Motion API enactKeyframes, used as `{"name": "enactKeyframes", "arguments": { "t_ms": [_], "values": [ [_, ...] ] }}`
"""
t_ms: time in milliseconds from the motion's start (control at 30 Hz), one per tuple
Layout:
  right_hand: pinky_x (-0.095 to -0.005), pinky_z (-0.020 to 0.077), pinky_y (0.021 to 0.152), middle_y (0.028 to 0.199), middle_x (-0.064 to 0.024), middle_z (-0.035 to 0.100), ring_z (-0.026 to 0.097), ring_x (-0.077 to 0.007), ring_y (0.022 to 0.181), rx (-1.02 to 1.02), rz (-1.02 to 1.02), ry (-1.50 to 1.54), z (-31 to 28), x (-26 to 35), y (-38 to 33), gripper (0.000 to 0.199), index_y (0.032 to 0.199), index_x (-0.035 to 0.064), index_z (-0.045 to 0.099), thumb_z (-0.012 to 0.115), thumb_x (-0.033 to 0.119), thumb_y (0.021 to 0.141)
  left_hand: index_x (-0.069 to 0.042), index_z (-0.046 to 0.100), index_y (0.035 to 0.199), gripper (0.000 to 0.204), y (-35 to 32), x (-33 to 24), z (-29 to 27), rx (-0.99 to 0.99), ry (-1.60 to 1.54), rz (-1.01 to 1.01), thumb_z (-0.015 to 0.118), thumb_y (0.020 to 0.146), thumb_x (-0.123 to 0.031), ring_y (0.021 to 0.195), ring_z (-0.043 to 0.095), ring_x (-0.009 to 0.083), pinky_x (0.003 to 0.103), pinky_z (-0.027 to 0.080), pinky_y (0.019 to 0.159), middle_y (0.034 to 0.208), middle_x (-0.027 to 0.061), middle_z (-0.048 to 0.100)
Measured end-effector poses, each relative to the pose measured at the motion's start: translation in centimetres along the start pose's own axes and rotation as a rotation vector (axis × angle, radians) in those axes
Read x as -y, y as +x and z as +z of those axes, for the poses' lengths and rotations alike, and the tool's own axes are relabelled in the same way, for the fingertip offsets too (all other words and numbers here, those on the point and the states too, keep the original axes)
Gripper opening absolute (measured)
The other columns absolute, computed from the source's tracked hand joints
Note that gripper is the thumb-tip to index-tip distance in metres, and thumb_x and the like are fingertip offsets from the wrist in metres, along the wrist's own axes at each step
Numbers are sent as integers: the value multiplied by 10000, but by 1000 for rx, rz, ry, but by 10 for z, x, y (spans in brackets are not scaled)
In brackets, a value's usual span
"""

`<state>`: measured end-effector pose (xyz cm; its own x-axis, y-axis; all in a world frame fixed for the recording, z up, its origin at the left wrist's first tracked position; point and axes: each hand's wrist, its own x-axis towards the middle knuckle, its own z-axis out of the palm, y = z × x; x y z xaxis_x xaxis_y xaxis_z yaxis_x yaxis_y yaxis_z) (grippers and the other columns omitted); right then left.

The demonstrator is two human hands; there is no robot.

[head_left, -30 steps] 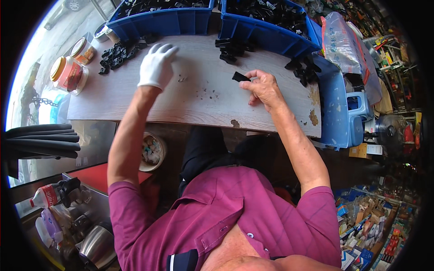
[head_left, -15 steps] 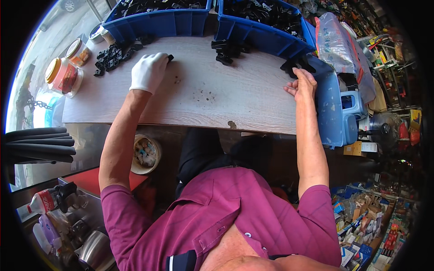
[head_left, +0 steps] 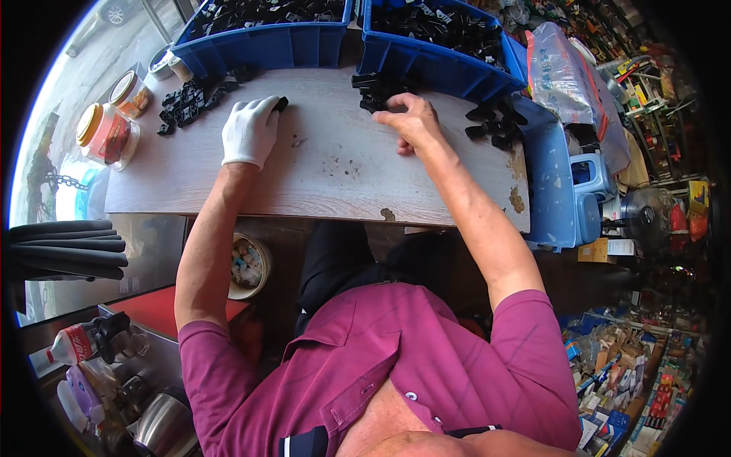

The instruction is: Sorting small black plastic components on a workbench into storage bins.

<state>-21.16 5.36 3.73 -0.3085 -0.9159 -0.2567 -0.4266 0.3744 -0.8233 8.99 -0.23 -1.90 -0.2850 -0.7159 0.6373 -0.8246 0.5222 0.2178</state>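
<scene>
Two lidded jars point(head_left: 106, 129) stand at the desk's point(head_left: 335, 183) left end. A clear plastic bag point(head_left: 560, 72) lies right, above a blue stool point(head_left: 560, 190).

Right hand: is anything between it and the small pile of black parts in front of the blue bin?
Nothing visible. The right hand is bare and its fingers already reach the edge of the pile of black parts, which lies on the wooden tabletop just before the blue bin.

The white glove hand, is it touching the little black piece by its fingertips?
Touching. The head view shows the left hand in its white glove lying flat on the table, its fingertips meeting a small black part with no gap between.
</scene>
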Motion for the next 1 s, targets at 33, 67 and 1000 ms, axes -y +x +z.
{"name": "enactKeyframes", "arguments": {
  "t_ms": [33, 67, 1000],
  "values": [
    [-300, 502, 401, 729, -53, 633, 541, -107, 461, 0, -2, -2, 2, 5, -1, 515, 1246, 71, 691, 864, 269, 804, -155, 749, 1101, 207, 0, -3, 0, 10, -3, -1, 690, 904, -178, 926, 685, 342, 438, 573, 808, 1015, 83, 765],
    [-302, 539, 457, 905, -87, 683, 597, -138, 545, 10, -7, -106, 4, 12, -3, 524, 1278, 72, 686, 838, 276, 820, -154, 754, 1094, 201, 0, -3, 0, 22, -4, -3, 689, 905, -177, 928, 687, 342, 439, 573, 812, 1015, 85, 767],
    [-277, 444, 385, 615, 22, 564, 487, -83, 395, 275, 13, -39, -34, -20, -44, 381, 1160, 60, 698, 834, 184, 826, -96, 751, 1132, 238, -1, -133, 6, 153, -544, 101, 673, 908, -103, 988, 701, 357, 437, 571, 859, 1050, 138, 749]
  ]
}}
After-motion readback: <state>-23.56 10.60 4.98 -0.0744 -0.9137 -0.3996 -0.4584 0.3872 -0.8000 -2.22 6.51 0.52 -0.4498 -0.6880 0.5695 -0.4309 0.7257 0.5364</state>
